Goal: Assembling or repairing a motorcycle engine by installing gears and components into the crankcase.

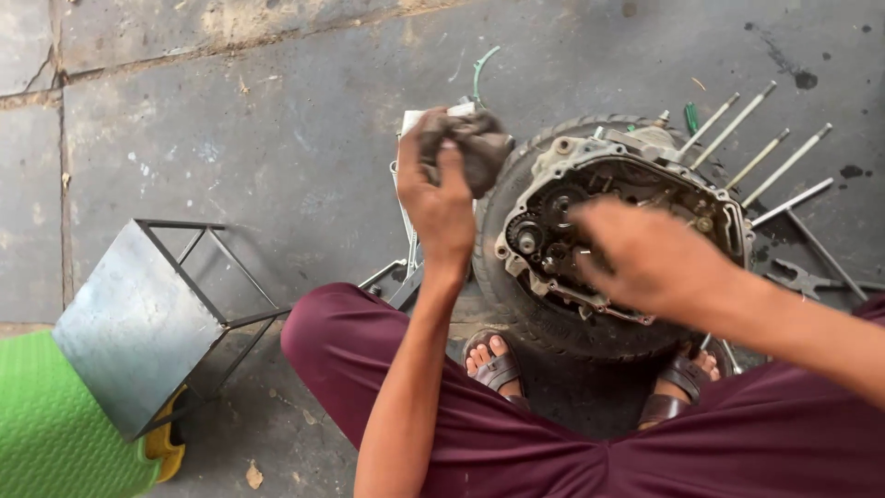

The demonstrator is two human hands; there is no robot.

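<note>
An opened engine case with exposed gears lies on a black tyre on the concrete floor between my sandalled feet. My left hand is raised left of the case, its fingers closed on a crumpled grey-brown rag. My right hand hovers over the middle of the case, blurred, fingers pointing toward the gears. Whether it holds anything is not clear.
Several long metal studs stick out from the case at upper right. A dark wrench-like tool lies to the right. A tipped metal stool sits at left by a green mat. A white tray edge shows behind the rag.
</note>
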